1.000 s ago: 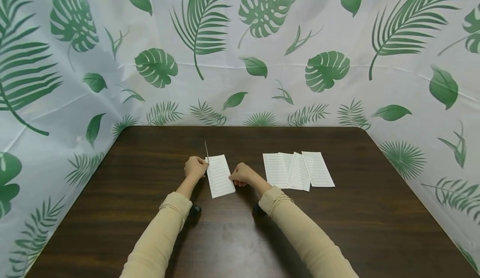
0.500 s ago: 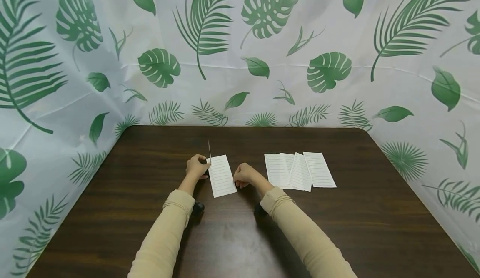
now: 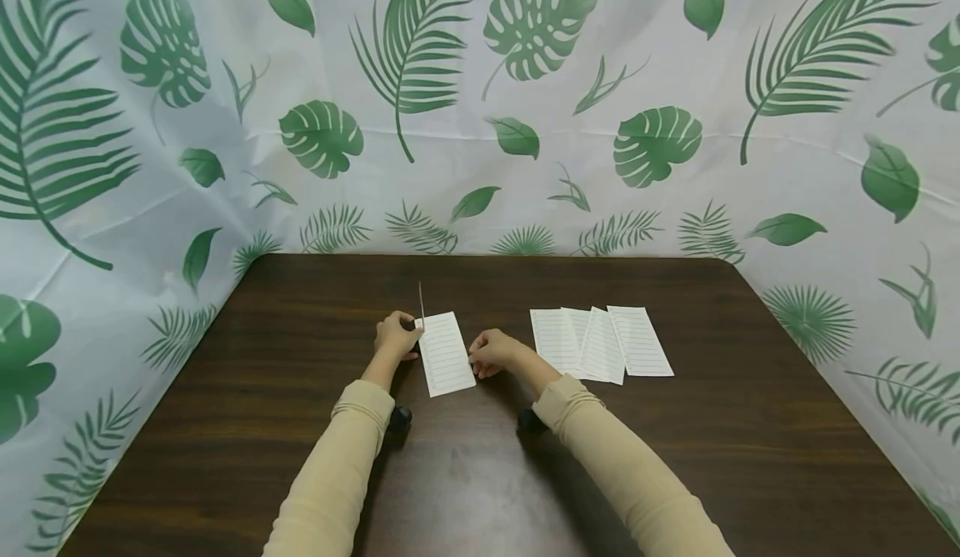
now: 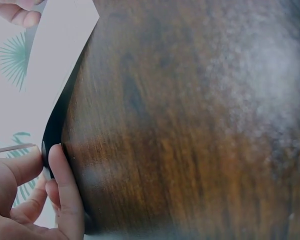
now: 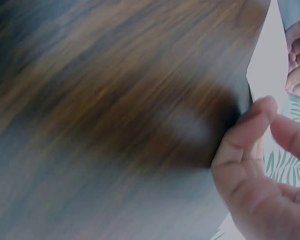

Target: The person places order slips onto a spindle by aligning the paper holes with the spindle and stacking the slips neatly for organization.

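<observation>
A small stack of white lined sheets [image 3: 447, 357] lies left of centre on the table. My left hand [image 3: 396, 336] pinches a black binder clip [image 4: 47, 156] at the stack's left edge, near its far corner. The clip's thin wire handle [image 3: 422, 303] stands up above the fingers, and its body is mostly hidden by them. At the opposite long edge, my right hand [image 3: 492, 353] pinches the sheets between thumb and forefinger. In the right wrist view the paper edge [image 5: 268, 70] runs behind that forefinger.
Several lined sheets [image 3: 555, 340] lie overlapping, fanned out on the table to the right of my right hand. The dark wooden table [image 3: 465, 490] reaches back to a white curtain [image 3: 450, 148] with green leaves.
The right fingers have drawn slightly away from the stack and come back to its right edge. My left hand keeps its hold at the left edge. The view shifts slightly.
</observation>
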The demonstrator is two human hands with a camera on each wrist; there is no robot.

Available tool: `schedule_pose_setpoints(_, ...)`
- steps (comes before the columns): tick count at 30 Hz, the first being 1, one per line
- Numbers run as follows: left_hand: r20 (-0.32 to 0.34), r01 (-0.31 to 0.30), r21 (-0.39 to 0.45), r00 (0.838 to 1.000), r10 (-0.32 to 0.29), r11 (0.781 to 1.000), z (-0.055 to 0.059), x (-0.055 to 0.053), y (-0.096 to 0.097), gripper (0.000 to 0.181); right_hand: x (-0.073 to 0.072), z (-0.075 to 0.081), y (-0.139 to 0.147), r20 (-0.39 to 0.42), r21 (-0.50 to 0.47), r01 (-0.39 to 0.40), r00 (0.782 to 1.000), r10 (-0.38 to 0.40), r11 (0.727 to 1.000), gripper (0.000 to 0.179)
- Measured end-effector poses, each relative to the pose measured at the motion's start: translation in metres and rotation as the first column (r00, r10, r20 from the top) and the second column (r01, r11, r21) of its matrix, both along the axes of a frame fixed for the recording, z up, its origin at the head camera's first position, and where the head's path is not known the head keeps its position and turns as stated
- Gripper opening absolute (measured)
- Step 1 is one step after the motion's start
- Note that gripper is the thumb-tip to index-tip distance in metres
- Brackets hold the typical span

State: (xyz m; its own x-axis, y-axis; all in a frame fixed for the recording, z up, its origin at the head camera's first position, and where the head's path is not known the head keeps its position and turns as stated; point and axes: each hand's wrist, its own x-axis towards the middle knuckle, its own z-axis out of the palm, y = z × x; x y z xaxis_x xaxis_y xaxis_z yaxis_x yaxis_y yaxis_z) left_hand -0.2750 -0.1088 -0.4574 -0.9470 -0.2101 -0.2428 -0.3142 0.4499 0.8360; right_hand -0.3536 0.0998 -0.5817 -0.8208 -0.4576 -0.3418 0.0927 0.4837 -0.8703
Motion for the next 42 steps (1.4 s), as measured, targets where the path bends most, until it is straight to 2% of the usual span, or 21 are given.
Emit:
schedule_pose_setpoints(1,0.005,-0.002,-0.001,1.000,0.002,1.000,-0.001,0.001,0.000,0.032,0.009,0.012,0.000,0.024,-0.009,-0.006,1.000,0.007,1.000,0.022)
schedule_pose_setpoints(2,0.009,-0.004,-0.002,1.000,0.004,1.000,-0.002,0.002,0.000,0.032,0.013,0.017,0.002,0.036,-0.052,-0.030,0.999,0.032,0.998,0.023)
schedule_pose_setpoints(5,0.027,-0.012,0.002,1.000,0.012,1.000,-0.004,0.004,-0.001,0.031,0.045,0.059,-0.001,0.073,-0.012,-0.022,0.997,0.022,1.000,0.022)
schedule_pose_setpoints(9,0.024,-0.013,0.003,1.000,0.013,1.000,-0.006,0.005,-0.002,0.031,0.085,0.117,-0.006,0.084,0.035,-0.025,0.996,0.022,0.999,0.021)
schedule_pose_setpoints(12,0.018,-0.011,-0.007,1.000,0.011,1.000,-0.006,0.005,-0.003,0.031,0.095,0.135,0.000,0.085,0.010,-0.091,0.992,0.090,0.996,0.023)
schedule_pose_setpoints(16,0.008,-0.014,-0.015,1.000,0.014,1.000,-0.006,0.004,-0.005,0.030,0.095,0.146,0.015,0.073,0.007,-0.151,0.986,0.151,0.988,0.024)
schedule_pose_setpoints(27,0.002,-0.011,-0.013,1.000,0.011,1.000,-0.009,0.001,-0.008,0.031,0.082,0.171,0.071,-0.018,0.118,-0.111,0.993,0.114,0.987,0.030)
schedule_pose_setpoints(33,0.019,0.000,0.022,1.000,0.000,1.000,-0.012,0.000,-0.009,0.031,0.071,0.176,0.108,-0.137,0.141,-0.100,0.983,0.119,0.985,0.033)
schedule_pose_setpoints(37,0.001,0.004,0.007,1.000,-0.004,1.000,-0.010,0.000,-0.009,0.031,0.063,0.176,0.129,-0.275,0.210,-0.067,0.953,0.125,0.975,0.028)
schedule_pose_setpoints(42,0.020,0.003,0.002,1.000,-0.003,1.000,-0.003,-0.003,-0.005,0.032,0.060,0.178,0.154,-0.433,0.364,0.007,0.887,0.162,0.931,0.020)
